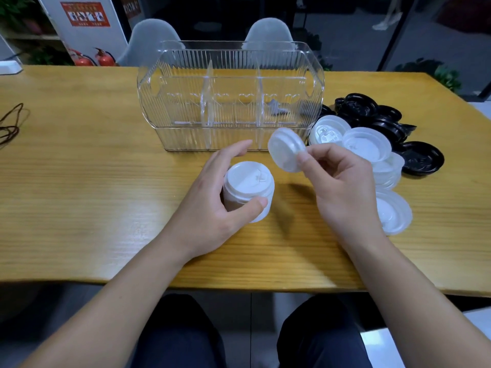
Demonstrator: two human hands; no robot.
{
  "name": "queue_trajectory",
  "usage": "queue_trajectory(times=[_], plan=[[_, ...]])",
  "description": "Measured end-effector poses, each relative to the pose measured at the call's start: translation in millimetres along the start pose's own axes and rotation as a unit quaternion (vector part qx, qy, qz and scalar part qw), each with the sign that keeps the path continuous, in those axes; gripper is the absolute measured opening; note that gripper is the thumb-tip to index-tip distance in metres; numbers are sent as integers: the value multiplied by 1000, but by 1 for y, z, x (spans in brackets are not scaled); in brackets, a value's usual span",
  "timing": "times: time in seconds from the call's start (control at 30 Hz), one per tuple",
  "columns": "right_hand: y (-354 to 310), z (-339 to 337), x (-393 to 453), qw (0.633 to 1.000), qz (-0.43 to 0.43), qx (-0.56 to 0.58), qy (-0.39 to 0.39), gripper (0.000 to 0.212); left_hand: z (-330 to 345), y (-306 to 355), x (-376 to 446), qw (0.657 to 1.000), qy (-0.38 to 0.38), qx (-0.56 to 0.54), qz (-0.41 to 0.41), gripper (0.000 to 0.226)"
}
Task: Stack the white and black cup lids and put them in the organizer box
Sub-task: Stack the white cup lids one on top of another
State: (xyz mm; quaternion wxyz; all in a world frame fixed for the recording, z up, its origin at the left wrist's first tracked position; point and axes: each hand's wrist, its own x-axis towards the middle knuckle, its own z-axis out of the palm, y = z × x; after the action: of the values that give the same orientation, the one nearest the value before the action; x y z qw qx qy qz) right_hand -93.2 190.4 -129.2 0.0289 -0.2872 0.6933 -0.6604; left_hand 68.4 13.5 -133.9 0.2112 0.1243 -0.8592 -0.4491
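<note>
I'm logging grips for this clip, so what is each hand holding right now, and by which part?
The left hand grips the stack of white lids around its side. The right hand pinches a single white lid by its rim, tilted above the table.

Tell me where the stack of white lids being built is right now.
In the head view, the stack of white lids stands on the wooden table just left of centre, gripped by the left hand, in front of the clear organizer box.

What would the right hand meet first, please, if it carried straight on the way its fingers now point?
The right hand, pinching a white lid, points up and left toward the clear organizer box. It would probably meet the box's front wall first; depth is uncertain from this single view.
</note>
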Motion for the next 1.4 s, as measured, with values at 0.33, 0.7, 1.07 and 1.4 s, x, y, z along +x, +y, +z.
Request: queue_trajectory(times=[0.33,0.7,1.07,1.4], plan=[[-12,1,-4,960,40,231,-151,17,-2,7,-4,995,-11,-58,77,78],[-13,3,-12,977,-97,19,-187,82,-3,0,-5,994,13,-49,96,75],[-9,6,-13,984,-57,-30,-163,62,-4,3,-2,998,-50,-15,-20,127],[-9,12,-18,962,-106,-137,-210,60,-3,5,-1,998,-58,-6,-21,118]])
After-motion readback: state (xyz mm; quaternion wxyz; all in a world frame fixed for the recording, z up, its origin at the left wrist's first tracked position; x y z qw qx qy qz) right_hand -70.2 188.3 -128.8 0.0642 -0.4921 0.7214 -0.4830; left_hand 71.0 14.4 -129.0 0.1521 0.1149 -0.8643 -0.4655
